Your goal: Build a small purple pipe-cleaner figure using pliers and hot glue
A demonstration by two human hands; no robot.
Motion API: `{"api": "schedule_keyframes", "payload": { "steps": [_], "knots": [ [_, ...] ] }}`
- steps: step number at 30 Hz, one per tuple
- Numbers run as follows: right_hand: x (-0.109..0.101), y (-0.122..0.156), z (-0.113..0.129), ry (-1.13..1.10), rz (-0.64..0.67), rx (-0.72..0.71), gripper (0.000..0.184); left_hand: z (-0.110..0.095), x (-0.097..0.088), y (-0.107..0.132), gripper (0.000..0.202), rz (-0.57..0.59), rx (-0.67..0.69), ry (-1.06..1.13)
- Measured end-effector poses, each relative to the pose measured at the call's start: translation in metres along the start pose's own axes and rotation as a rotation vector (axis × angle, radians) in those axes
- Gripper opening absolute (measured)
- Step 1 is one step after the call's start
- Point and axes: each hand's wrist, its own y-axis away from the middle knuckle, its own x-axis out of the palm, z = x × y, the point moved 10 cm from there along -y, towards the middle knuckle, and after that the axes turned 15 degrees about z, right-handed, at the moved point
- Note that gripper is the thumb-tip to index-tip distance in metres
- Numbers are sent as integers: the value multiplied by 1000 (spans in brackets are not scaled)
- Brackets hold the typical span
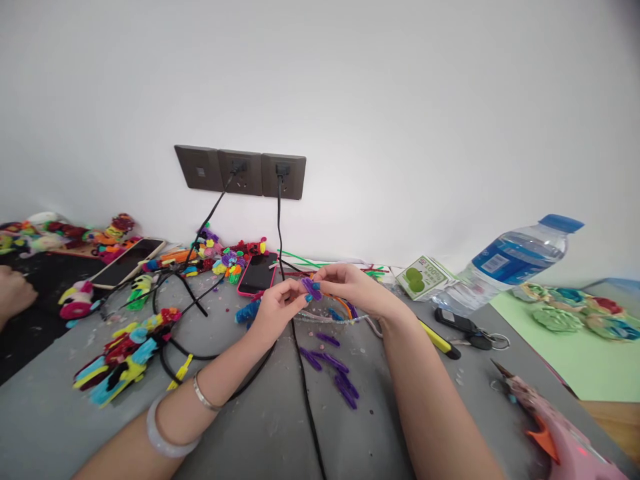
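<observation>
A small purple pipe cleaner piece (311, 289) is pinched between the fingertips of my left hand (280, 307) and my right hand (347, 287), held above the grey table. Both hands are closed on it, thumbs toward each other. Below them on the table lie several short purple pipe cleaner pieces (330, 361). Close behind my hands is a blue fuzzy roll (247, 312), and orange and purple strands show partly under my right hand. My right forearm hides part of the table.
Black power cords (301, 373) run from the wall sockets (240, 172) across the table. Colourful pipe cleaner figures (127, 353) and phones (257, 274) lie left. A water bottle (515, 260), yellow cutter (440, 338), keys (480, 339) and pink glue gun (555, 427) are right. Another person's hand (15, 293) shows far left.
</observation>
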Motion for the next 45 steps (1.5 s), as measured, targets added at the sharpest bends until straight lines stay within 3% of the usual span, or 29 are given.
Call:
{"api": "schedule_keyframes", "payload": {
  "steps": [25,33,45],
  "knots": [
    [2,-1,0,11,13,15,23,1,-1,1,24,-3,22,-15],
    [-4,-1,-3,-19,-36,-3,25,3,1,0,25,24,5,-17],
    [0,-2,-2,12,20,-19,24,-1,0,1,27,1,9,-41]
  ]
}}
